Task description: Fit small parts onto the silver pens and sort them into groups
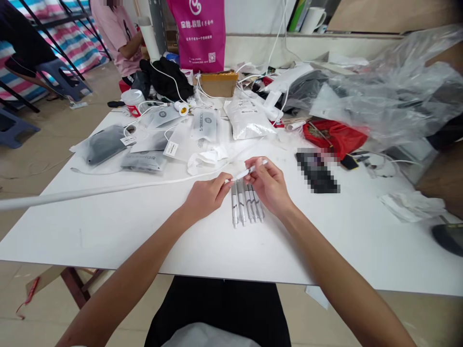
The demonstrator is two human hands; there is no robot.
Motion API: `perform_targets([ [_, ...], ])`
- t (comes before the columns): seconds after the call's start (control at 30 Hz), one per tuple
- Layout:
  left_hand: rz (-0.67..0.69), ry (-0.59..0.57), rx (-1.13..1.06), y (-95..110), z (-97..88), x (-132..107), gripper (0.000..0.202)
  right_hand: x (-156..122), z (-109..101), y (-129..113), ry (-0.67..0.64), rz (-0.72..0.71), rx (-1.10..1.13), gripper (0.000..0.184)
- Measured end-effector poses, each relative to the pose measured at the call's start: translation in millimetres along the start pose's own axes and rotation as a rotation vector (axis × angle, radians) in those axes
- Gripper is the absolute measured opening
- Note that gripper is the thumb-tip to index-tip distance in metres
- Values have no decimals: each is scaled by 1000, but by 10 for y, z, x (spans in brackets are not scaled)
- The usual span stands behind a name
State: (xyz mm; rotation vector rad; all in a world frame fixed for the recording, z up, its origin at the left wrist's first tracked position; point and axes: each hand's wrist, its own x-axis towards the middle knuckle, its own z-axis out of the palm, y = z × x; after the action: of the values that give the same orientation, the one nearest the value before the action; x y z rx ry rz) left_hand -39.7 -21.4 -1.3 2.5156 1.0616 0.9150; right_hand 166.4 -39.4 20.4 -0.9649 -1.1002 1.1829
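Observation:
A slim white pen point(247, 172) is held between my two hands above the table. My left hand point(207, 193) pinches its lower left end between thumb and forefinger. Around the other end, my right hand point(269, 185) closes its fingers, with the tip poking out at the upper right. Below my hands several white pens point(247, 205) with dark markings lie side by side on the white table point(195, 246), seemingly in clear sleeves. My hands cover their upper ends in part.
Behind my hands lie packaged dark items point(106, 143), a white plastic package point(249, 118) and a small brown box point(218, 84). To the right are a pixelated dark object point(318, 171), a red bag point(336, 137) and crumpled clear plastic point(390, 91). A person in pink point(117, 38) sits beyond.

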Motion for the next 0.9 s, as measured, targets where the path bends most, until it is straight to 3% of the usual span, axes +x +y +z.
perform_targets([
  [0.23,-81,-122,-125,13,-27,26,22,7,-32,103,-23,-19,-95,38],
  [0.47,-115,-244,-280,7,-88,8,37,-36,4,74,-94,-3,-173,40],
  [0.63,2,-182,-349,-81,-17,-9,54,-64,55,30,-117,-26,-228,47],
  [0.73,-49,-129,-349,-71,-12,27,46,-46,40,45,-108,-40,-242,45],
  [0.9,-147,57,-428,-38,-59,96,22,-9,-17,67,-59,-65,-237,39],
])
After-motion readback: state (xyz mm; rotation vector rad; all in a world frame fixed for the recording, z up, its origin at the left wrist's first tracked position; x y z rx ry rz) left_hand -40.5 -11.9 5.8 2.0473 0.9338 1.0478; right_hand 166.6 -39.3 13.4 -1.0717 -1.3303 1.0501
